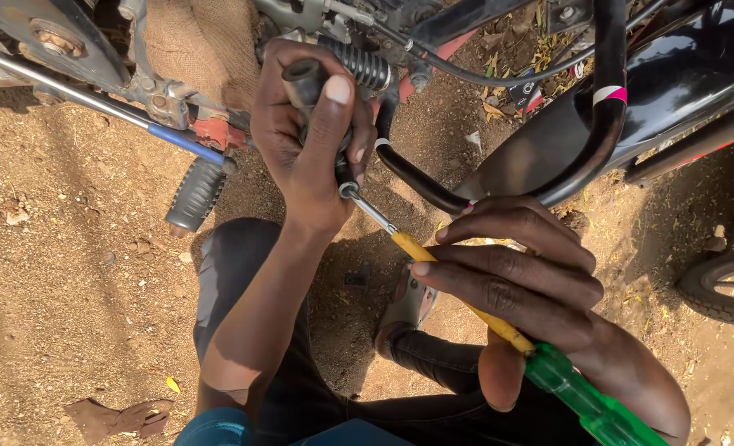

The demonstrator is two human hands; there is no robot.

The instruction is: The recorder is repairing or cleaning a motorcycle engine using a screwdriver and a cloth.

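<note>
The long screwdriver with a yellow shaft and see-through green handle (483, 318) lies slanted in the middle of the view, its metal tip up against the small black rubber-capped lever (305, 83) on the motorbike. The right hand (520, 289) has its fingers pressed together over the yellow shaft, thumb under it, pinching it. The left hand (309, 140) is wrapped tight round the black lever, thumb on top.

Just beside the lever sit a ribbed black rubber footpeg (195, 194), a black spring (363, 64) & a curved black metal bar w/ a pink band (602, 124).

Under it all is dry brown dirt ground (61, 281), outdoors in strong sun, w/ bits of dry leaf. The person's legs in dark trousers (243, 264) fold below the hands.

The bike is cut off at the top edge; only part of a tyre (726, 293) shows at the right. The green handle's end runs out of the bottom edge. Where the tip meets the lever is prob. a small screw, but the left hand hides most of it.
</note>
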